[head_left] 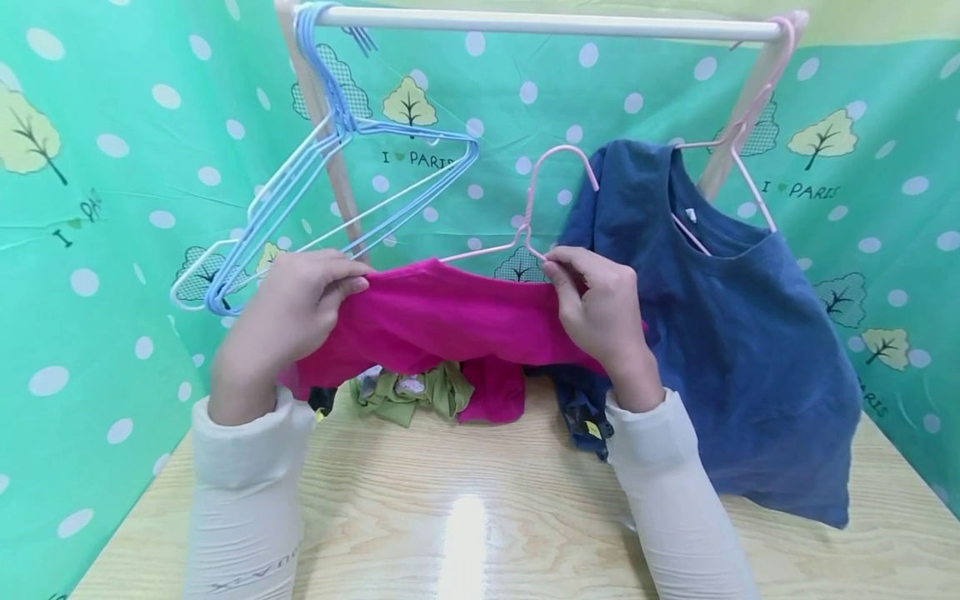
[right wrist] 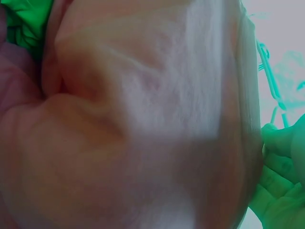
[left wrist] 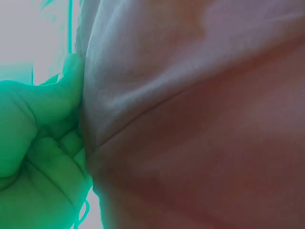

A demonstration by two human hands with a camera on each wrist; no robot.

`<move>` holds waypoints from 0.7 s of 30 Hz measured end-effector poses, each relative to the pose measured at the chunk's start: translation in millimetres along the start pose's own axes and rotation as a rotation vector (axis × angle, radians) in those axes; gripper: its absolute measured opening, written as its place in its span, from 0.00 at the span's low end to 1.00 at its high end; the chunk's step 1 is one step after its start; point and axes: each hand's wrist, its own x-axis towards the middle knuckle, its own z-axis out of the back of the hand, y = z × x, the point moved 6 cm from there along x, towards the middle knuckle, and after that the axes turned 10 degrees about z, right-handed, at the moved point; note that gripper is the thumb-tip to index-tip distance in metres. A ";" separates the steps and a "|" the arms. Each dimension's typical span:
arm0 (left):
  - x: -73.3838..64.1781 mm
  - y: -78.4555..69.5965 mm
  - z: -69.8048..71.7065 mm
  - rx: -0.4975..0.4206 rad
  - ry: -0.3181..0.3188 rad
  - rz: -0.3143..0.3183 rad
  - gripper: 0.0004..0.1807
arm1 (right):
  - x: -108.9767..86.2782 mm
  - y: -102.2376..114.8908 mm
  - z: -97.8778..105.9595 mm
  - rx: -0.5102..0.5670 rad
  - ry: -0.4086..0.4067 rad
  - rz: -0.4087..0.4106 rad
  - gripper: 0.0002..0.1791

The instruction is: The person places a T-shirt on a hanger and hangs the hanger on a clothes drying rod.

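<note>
A magenta garment (head_left: 457,321) is stretched between both hands above the table. My left hand (head_left: 300,296) pinches its upper left edge; in the left wrist view, that thumb and fingers hold the cloth's border (left wrist: 90,95). At the upper right edge, my right hand (head_left: 600,308) pinches the cloth, seen close up as a broad surface (right wrist: 157,114) in the right wrist view. A pink hanger (head_left: 529,200) rises from behind the garment, hook up, one arm reaching the right fingertips. Its lower part is hidden by cloth; whether those fingers also grip it, I cannot tell.
Several blue and white hangers (head_left: 341,133) hang at the left of a rack's bar (head_left: 555,22). A dark blue top (head_left: 750,358) hangs at right on another pink hanger (head_left: 756,108). Crumpled green clothing (head_left: 412,392) lies on the wooden table (head_left: 390,508) behind the hands.
</note>
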 end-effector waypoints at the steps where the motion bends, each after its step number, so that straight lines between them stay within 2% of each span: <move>1: -0.6 1.2 1.2 -0.002 0.002 0.005 0.09 | -0.1 -0.8 0.7 0.000 -0.003 -0.004 0.10; 7: -3.1 4.8 6.2 0.001 0.005 0.025 0.10 | -0.6 -4.8 3.7 -0.006 -0.021 -0.030 0.09; 14: -0.6 -2.8 -0.2 0.013 0.028 0.071 0.09 | -0.6 -4.6 1.1 -0.011 -0.025 -0.039 0.08; 16: 0.9 -8.2 -4.0 0.008 0.009 0.060 0.10 | -0.8 -4.2 0.0 -0.013 -0.026 -0.038 0.08; 21: 5.1 -23.5 -17.1 0.004 -0.059 -0.013 0.10 | -0.8 -1.9 -2.2 -0.017 -0.011 -0.045 0.09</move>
